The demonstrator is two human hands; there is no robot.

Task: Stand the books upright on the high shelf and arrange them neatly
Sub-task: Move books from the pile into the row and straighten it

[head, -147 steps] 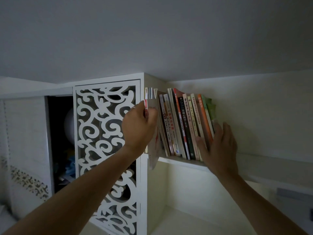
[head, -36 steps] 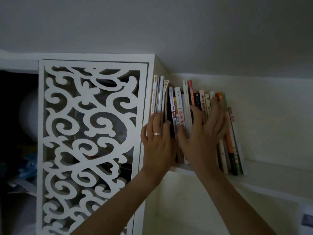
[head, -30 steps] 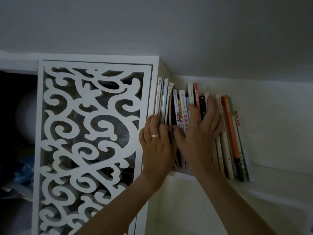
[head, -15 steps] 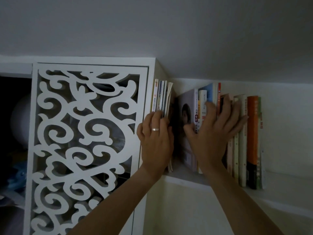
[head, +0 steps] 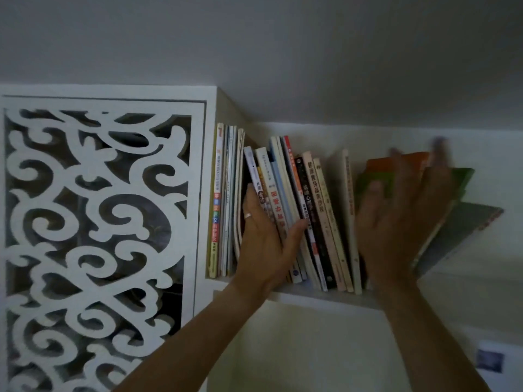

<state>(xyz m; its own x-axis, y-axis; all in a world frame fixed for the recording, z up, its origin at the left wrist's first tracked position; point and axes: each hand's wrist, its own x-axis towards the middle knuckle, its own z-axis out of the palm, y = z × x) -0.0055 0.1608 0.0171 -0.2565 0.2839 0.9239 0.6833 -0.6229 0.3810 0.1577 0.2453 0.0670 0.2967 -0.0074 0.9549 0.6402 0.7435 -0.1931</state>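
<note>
While the left hand (head: 264, 239) braces the middle books (head: 297, 210) with straight fingers, the right-end books (head: 458, 233) have toppled toward the shelf (head: 325, 297) end; the right hand (head: 396, 222), fingers spread, must re-stand them.

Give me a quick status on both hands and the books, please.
Left hand open, pressing leaning books. Right hand open, blurred, against toppling orange and green books. Shelf row untidy.
</note>
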